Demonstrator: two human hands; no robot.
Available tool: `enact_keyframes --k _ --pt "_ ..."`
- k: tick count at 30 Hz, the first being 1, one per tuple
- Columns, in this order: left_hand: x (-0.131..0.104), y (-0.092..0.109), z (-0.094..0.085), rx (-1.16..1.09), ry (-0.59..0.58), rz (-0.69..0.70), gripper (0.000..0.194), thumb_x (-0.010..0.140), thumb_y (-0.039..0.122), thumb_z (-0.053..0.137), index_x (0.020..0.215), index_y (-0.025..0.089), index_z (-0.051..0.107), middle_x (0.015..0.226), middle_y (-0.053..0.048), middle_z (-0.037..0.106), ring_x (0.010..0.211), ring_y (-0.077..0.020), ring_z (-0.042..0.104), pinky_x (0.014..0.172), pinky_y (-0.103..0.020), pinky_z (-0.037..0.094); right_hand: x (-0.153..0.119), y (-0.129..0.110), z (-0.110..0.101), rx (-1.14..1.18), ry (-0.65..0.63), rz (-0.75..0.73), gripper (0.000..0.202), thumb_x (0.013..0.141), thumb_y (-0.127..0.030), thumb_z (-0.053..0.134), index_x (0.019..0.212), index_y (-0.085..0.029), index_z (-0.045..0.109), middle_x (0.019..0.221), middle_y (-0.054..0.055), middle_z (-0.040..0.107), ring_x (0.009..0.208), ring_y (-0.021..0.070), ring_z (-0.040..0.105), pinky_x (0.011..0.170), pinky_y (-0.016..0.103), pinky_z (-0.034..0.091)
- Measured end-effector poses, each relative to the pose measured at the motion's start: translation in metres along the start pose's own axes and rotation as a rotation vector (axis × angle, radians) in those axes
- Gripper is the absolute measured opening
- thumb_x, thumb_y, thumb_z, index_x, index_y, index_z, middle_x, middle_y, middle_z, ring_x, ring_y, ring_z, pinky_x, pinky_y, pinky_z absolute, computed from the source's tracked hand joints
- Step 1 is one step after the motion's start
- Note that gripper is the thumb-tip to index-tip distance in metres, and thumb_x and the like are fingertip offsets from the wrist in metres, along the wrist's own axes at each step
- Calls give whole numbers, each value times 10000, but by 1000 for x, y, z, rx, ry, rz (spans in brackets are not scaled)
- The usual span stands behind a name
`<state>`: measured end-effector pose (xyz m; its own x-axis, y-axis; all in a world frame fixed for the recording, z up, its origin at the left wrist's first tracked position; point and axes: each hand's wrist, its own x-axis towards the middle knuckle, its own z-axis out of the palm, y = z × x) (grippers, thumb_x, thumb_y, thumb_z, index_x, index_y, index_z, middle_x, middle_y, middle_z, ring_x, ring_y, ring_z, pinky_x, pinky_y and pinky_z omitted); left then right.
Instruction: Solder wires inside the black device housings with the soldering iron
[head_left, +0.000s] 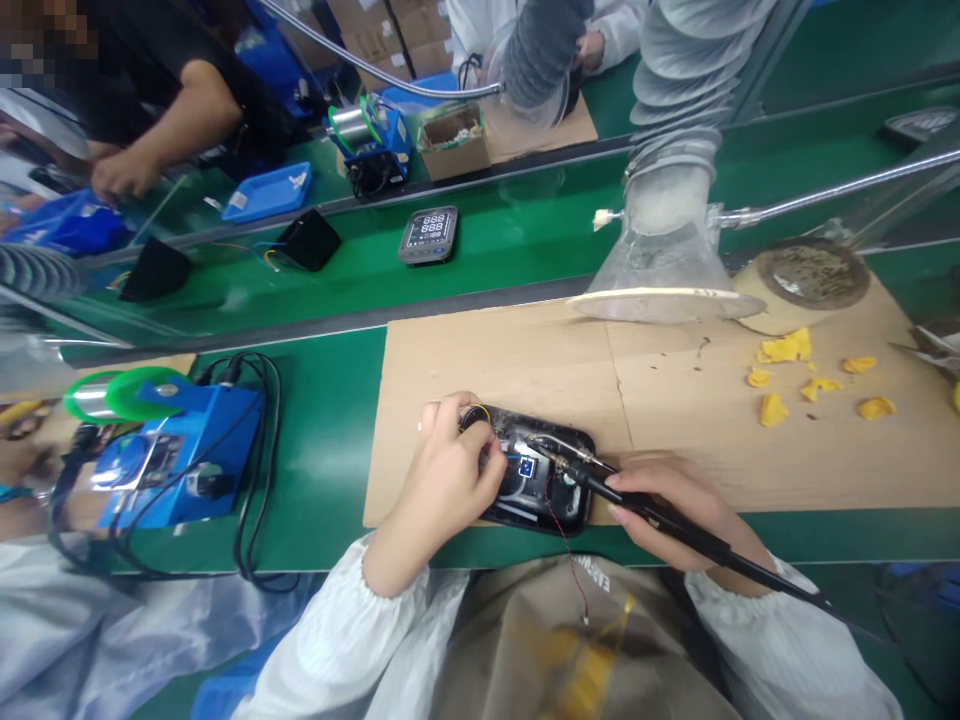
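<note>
A black device casing (pixel 577 510) lies open on the cardboard near the table's front edge, with a small blue board (pixel 527 467) and thin wires inside. My left hand (pixel 454 470) is at its left end, fingers closed round a small round black part with a yellow wire. My right hand (pixel 675 505) is wrapped round a black soldering iron (pixel 649 512), whose metal tip reaches over the middle of the casing. A thin red wire (pixel 571 560) hangs from the casing over the front edge.
Above the cardboard (pixel 495 350) hangs a clear fume hood (pixel 667 265). Yellow scraps (pixel 784 348) and a round container (pixel 810 275) are at right. A blue solder feeder (pixel 202 450) with black cables stands left. Beyond, a display unit (pixel 428 236) sits on the green belt; other people work around.
</note>
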<state>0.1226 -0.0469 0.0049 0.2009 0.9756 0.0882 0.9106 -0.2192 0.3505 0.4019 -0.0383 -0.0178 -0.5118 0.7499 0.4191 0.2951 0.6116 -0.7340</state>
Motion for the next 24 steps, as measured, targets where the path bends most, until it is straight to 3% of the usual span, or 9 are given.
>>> enact_keyframes --k 24 --pt "0 0 0 18 -3 -7 223 935 198 504 774 150 651 1232 -170 496 1131 -330 470 971 -504 439 2 -2 -2 41 8 -27 250 915 -121 600 1137 -236 597 816 6 727 701 148 710 632 233 532"
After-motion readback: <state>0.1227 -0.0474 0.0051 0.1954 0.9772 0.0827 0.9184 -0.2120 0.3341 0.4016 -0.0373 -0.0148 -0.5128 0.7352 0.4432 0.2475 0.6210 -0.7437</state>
